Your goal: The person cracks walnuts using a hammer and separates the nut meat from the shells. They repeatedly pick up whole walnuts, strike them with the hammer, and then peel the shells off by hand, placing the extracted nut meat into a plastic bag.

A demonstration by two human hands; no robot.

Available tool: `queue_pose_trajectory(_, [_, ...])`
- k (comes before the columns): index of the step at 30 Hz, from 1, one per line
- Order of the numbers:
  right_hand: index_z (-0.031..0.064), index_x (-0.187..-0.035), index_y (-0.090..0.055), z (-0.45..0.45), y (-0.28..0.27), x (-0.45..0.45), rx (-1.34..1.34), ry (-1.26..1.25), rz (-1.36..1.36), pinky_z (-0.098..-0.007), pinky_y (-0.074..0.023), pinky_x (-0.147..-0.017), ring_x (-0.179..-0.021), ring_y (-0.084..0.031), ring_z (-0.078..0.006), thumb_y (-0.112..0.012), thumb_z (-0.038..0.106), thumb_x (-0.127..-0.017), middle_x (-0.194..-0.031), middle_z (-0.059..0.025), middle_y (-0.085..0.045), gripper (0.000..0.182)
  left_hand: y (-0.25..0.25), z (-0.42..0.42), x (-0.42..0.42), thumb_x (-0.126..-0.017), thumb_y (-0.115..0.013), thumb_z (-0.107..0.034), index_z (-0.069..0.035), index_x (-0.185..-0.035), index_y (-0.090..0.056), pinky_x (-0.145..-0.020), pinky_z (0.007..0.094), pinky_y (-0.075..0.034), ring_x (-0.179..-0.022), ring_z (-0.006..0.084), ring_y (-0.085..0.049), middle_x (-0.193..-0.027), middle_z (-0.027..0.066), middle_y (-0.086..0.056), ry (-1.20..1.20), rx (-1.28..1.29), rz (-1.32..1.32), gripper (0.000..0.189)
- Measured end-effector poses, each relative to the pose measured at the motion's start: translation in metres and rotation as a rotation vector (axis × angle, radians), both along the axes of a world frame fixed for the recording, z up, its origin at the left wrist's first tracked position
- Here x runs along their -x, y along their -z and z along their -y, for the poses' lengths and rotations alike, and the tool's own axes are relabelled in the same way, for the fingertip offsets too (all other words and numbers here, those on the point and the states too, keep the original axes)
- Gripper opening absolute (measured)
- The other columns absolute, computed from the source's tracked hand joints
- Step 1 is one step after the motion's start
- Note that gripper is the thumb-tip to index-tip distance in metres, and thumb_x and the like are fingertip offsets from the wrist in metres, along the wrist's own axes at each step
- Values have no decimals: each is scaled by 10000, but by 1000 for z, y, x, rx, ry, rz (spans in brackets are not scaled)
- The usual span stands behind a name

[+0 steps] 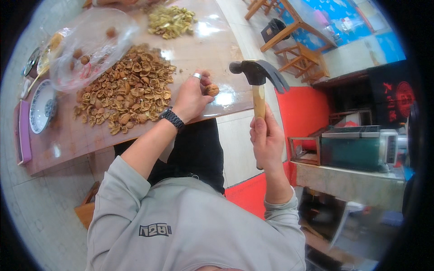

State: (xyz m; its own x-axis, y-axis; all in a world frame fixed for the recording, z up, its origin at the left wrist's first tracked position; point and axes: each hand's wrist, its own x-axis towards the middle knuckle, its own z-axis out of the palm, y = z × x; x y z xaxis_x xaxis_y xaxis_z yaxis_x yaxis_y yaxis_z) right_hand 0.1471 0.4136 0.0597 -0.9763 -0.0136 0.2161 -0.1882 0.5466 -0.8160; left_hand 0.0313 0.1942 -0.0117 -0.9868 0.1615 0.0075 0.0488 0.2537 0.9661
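Between the thumb and fingers of my left hand [191, 96] is a whole walnut [212, 90], held at the tabletop near its front right edge. My right hand [268, 140] grips the wooden handle of a claw hammer [255, 73]. The hammer is raised, its dark metal head up, with the round face towards the walnut and the claw pointing away to the right. Left of my left hand spreads a large heap of cracked walnut shells [132, 91]. Farther back lies a pile of pale walnut kernels [171, 22].
A clear plastic bag [91, 50] with several whole walnuts lies at the back left of the table [210, 50]. A blue-patterned white bowl [42, 106] and a purple box [23, 132] stand near the left end. Wooden stools [300, 61] are on the floor beyond.
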Motion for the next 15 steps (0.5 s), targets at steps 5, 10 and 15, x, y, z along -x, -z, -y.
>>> queue_pose_trajectory(5, [10, -1521, -540, 4, 18, 1, 43, -16, 189, -306, -507, -636, -672, -594, -132, -543, 118, -1096, -800, -75, -632, 439, -2, -5, 1, -791, -880, 14, -47, -1368, -555, -939, 338, -595, -1027, 206, -686, -1135, 72, -646, 23, -51, 71, 665])
queue_pose_trajectory(10, [15, -1530, -541, 2, 7, -4, 98, 7, 136, -271, -478, -615, -666, -560, -88, -537, 119, -1101, -806, -28, -613, 441, 10, -1, 0, -761, -903, -7, -73, -1284, -661, -956, 356, -592, -1048, 226, -678, -1188, 69, -654, -9, 44, -174, 580])
queue_pose_trajectory(15, [1, -1556, -509, 1, 29, -12, 119, -40, 197, -207, -428, -562, -645, -500, -32, -524, 141, -1125, -845, 2, -584, 454, 17, -6, -1, -709, -886, 20, -42, -1109, -757, -917, 394, -558, -1031, 302, -663, -1091, 97, -703, -55, 175, -449, 424])
